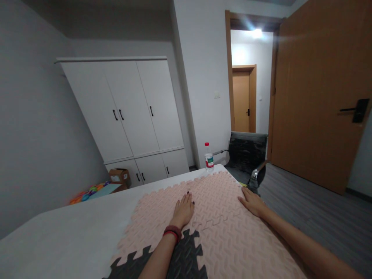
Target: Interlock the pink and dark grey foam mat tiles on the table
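My left hand point(183, 211) lies flat, palm down, on the pink interlocking foam mat point(162, 207), with its fingers stretched forward. A dark red band and a thin red one circle that wrist. Under the left forearm is a black foam mat tile point(186, 254) with a toothed edge, set against the pink tiles. My right hand point(253, 202) rests at the right edge of the pink mat, thumb apart from the fingers, holding nothing I can see. A puzzle-shaped seam runs across the pink mat between the two hands.
The mats lie on a white table point(78, 232). A clear bottle point(209, 159) with a red cap stands at its far corner. Beyond are a dark chair point(247, 153), a white cabinet point(139, 112), a cardboard box point(120, 176) and an open wooden door point(316, 97).
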{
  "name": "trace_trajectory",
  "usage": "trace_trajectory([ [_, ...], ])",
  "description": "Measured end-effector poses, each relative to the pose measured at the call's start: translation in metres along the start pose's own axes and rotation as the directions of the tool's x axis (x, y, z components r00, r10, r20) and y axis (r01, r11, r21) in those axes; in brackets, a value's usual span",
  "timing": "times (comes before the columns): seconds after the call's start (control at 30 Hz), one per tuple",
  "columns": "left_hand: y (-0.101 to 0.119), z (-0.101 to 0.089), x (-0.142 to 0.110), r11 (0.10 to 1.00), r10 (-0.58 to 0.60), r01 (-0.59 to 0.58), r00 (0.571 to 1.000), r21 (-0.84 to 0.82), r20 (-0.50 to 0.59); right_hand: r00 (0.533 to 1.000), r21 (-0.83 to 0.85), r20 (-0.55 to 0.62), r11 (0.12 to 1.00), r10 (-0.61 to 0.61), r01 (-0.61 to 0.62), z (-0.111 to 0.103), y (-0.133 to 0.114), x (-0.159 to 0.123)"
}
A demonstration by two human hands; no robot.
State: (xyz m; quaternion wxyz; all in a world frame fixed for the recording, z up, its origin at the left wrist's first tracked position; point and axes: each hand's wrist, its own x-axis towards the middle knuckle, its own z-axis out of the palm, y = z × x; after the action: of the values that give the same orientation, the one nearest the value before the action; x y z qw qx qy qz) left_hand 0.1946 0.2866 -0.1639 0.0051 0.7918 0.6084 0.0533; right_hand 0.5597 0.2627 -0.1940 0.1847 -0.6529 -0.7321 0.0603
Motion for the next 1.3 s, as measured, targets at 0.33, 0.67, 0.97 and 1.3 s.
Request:
trace_trajectory([
  [0.33,-0.003,0.000,0.000,1.000,0.013,-0.013,0.999,-0.015,0.029,1.000,0.032,-0.006,0.999,0.017,-0.016,0.000,0.002,0.001],
  [0.67,-0.001,0.002,-0.003,0.999,0.025,-0.026,0.999,-0.047,-0.026,0.999,0.042,0.035,0.999,-0.019,0.018,0.009,0.008,0.012],
  [0.97,-0.003,0.005,0.005,0.999,0.006,-0.006,1.000,-0.047,0.015,0.999,0.064,0.029,0.998,-0.030,0.028,0.010,0.008,0.011],
  [1.3,-0.006,0.000,0.010,1.000,0.008,-0.008,1.000,-0.016,0.002,0.999,0.069,0.023,0.997,-0.039,0.038,0.004,0.005,0.006],
])
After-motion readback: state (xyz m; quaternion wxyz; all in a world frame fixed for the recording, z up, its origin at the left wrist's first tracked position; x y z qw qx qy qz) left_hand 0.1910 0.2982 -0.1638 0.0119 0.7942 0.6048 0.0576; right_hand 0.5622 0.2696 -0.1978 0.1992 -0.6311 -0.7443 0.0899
